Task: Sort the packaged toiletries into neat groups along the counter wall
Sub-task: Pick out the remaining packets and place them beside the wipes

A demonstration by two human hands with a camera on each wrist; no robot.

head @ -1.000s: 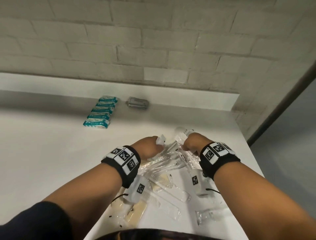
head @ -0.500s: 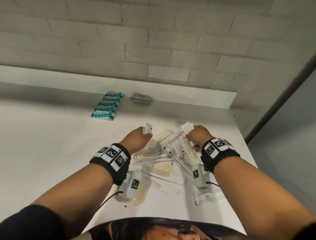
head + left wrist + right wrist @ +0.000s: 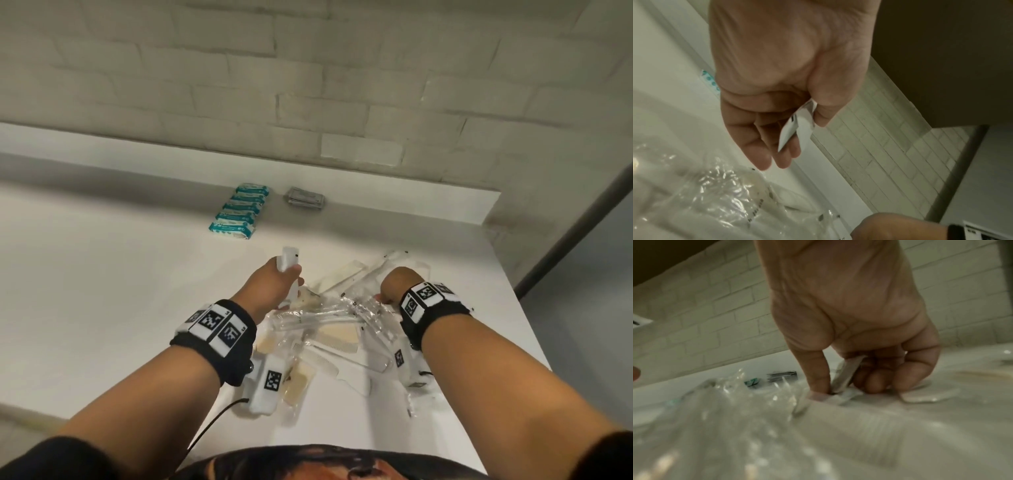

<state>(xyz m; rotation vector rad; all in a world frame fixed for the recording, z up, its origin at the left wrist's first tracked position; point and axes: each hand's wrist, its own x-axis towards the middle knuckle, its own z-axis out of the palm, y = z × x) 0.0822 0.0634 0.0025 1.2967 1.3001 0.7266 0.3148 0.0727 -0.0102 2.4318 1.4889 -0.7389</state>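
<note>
My left hand holds a flat white packet upright, just left of the pile. In the left wrist view the thumb and fingers pinch that white packet. A loose pile of clear-wrapped combs and toothbrushes covers the counter between my wrists. My right hand reaches down into the pile's far right side. In the right wrist view it pinches a thin pale packet between thumb and curled fingers. By the wall lie a row of teal packets and a stack of grey packets.
A raised white ledge runs along the brick wall behind the counter. The counter's right edge drops off close to my right wrist. Bare white counter stretches to the left of the pile.
My left hand has drawn left out of the pile with the white packet raised. My right hand has dropped down into the wrappers, its packet now hidden from the head view.
</note>
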